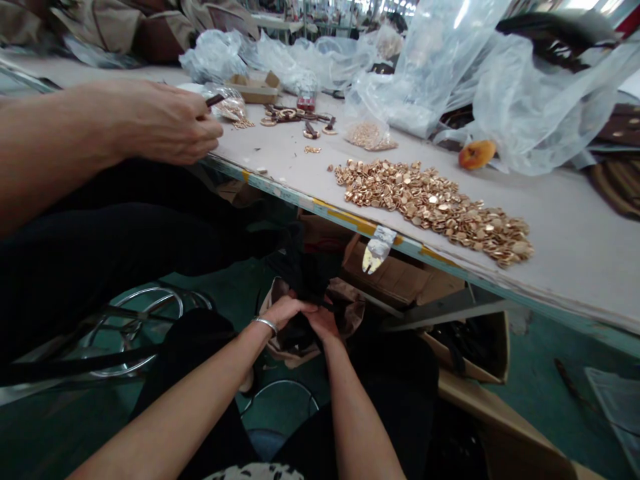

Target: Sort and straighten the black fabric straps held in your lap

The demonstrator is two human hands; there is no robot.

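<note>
Below the table edge, my left hand (286, 311), with a silver bangle on its wrist, meets my right hand (323, 320). Both are closed around dark material whose kind is too shadowed to make out. Under and around them is an open brown sack (350, 303) with black contents. A black, cloth-like bundle (297, 263) lies just beyond my fingers. On the tabletop above, a long heap of small gold metal pieces (430, 200) spreads to the right.
At left, a co-worker's hand (185, 123) holds a small dark strip over the table (575, 247). Plastic bags (425, 73), ring-and-strap pieces (287, 115) and an orange fruit (477, 155) lie on it. Beneath stand cardboard boxes (395, 273); a metal stool (135, 327) is at left.
</note>
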